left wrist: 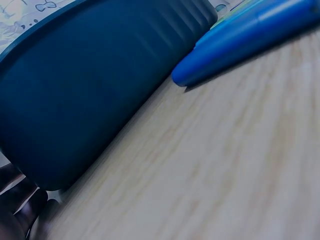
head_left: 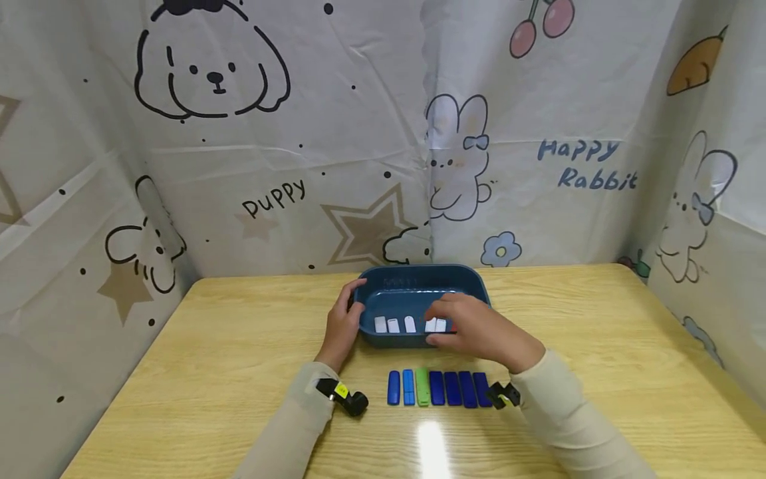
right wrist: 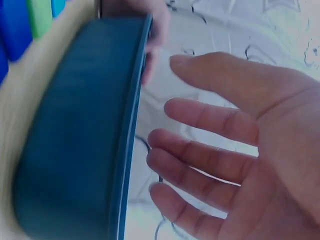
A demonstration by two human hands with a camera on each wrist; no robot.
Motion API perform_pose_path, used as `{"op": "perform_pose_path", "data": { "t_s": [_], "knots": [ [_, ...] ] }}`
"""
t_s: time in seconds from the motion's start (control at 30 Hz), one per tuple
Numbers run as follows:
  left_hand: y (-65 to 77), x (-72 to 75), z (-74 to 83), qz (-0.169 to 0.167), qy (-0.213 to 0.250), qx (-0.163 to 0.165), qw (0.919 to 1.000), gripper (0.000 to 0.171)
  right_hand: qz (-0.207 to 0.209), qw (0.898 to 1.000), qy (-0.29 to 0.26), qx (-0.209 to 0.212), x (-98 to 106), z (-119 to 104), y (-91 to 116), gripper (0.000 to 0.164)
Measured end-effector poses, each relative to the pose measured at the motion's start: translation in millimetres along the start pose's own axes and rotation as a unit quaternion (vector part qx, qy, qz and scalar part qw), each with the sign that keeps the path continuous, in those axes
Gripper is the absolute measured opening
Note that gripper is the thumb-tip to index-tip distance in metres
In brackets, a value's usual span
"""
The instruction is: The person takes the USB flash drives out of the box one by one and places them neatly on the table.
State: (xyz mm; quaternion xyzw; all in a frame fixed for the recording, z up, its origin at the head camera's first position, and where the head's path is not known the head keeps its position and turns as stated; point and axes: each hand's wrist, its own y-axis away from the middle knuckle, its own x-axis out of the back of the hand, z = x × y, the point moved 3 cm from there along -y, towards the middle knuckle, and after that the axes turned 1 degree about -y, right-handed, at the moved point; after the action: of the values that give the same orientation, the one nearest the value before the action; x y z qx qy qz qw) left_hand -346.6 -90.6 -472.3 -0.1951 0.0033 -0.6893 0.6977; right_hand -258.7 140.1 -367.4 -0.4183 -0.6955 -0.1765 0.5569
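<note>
A dark blue plastic bin (head_left: 395, 340) stands on the table with several small white flat pieces (head_left: 409, 324) standing along its near inner wall. A bit of red (head_left: 453, 327) shows beside them, partly behind my right hand. My left hand (head_left: 342, 329) grips the bin's left rim, and its fingertips show at the bin's end in the left wrist view. Over the bin's right front part hovers my right hand (head_left: 479, 330), fingers spread and loosely bent. In the right wrist view nothing lies between that hand's thumb and fingers (right wrist: 205, 112).
In front of the bin lies a row of slim stick-shaped pieces: a blue one (head_left: 393, 388), a lighter blue one (head_left: 409, 387), a green one (head_left: 423, 387) and several dark blue ones (head_left: 453, 388). A printed cloth (head_left: 359, 159) hangs behind the wooden table (head_left: 251, 319).
</note>
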Motion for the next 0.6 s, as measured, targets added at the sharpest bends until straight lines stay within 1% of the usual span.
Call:
{"op": "perform_pose_path", "data": {
  "t_s": [0.13, 0.3, 0.5, 0.6],
  "knots": [
    [0.2, 2.7, -1.5, 0.0, -0.002, 0.001, 1.0, 0.046, -0.003, 0.999, 0.003, -0.05, 5, 16, 0, 0.027],
    [-0.4, 2.6, -0.9, -0.003, -0.002, -0.002, 1.0, 0.046, -0.011, 0.994, 0.023, -0.11, 9, 33, 2, 0.028],
    [-0.7, 1.6, 0.6, -0.003, 0.005, -0.008, 1.0, 0.046, -0.025, 0.986, 0.039, -0.158, 6, 48, 3, 0.031],
    [-0.8, 0.7, 1.3, -0.001, 0.007, -0.008, 0.9999, 0.047, -0.027, 0.984, 0.042, -0.172, 4, 54, 3, 0.032]
  ]
}}
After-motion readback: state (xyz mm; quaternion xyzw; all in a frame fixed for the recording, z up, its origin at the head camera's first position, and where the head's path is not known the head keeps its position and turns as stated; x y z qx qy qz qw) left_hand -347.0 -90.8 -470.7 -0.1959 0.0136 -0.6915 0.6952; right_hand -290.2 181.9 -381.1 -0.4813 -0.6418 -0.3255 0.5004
